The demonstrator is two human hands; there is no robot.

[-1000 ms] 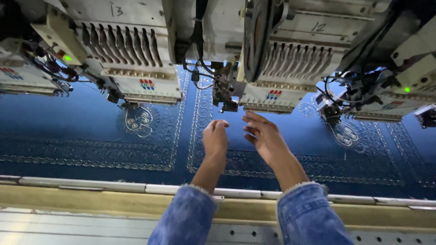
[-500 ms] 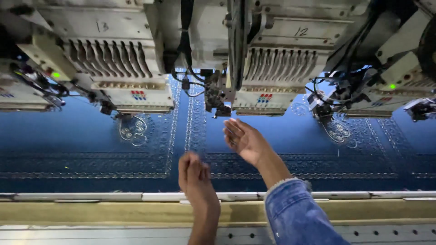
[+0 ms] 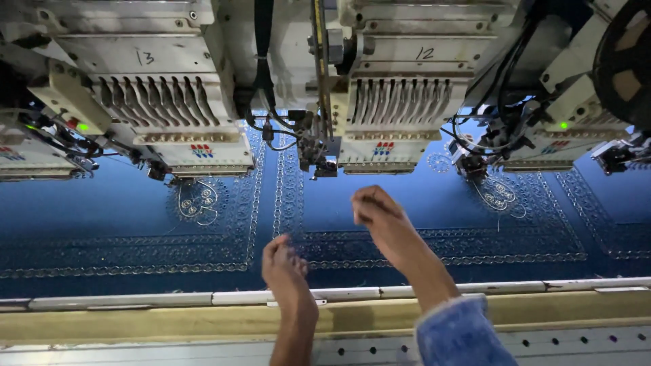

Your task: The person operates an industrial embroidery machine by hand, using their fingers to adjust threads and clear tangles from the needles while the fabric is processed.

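now, head view, only one view to go through:
cloth: the blue cloth (image 3: 122,224) lies flat under the machine and runs long from left to right, with pale stitched borders (image 3: 434,261) going the same way.
right hand: the right hand (image 3: 381,215) is over the cloth, fingers curled in with the tips pressed together like a pinch; i cannot tell if a thread is in it.
left hand: the left hand (image 3: 285,266) is lower, near the front edge of the cloth, fingers bunched together too; it does not seem to hold a thing.
which is nearer: the right hand is nearer to the needle part (image 3: 324,166), which lies just up and to the left of it.
rail: a pale metal rail (image 3: 122,299) runs along the front, and both arms cross over it.
around: two white sewing heads (image 3: 400,102) hang above with rows of levers; black wires (image 3: 488,129) dangle at the right; a small swirl pattern (image 3: 196,203) sits to the left, well apart from both hands.
in the way: the sewing heads hang low over the cloth.
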